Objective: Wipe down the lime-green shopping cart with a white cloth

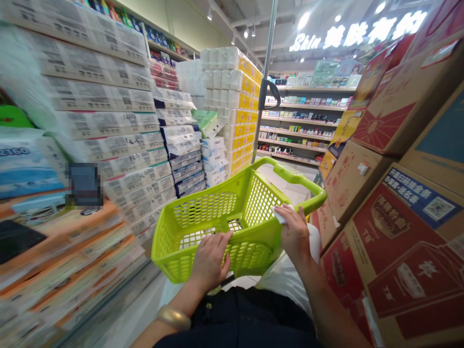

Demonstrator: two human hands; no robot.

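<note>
A lime-green shopping basket (206,212) with perforated walls and a loop handle stands right in front of me. Nothing lies inside it that I can see. My left hand (213,258) grips the basket's near rim, fingers over the edge and thumb on the outer side. In my right hand (293,232) a white wipe (281,215) is held against the basket's rim close to the base of the handle (311,195). Its fingers are closed over the cloth, which is partly covered by them. A gold bangle (174,318) circles my left wrist.
Tall stacks of wrapped tissue packs (119,125) rise on the left. Cardboard cartons (406,232) are piled close on the right. Behind the basket stand yellow-and-white paper packs (242,111) and a metal pole (266,58). Stocked shelves (297,121) line the back.
</note>
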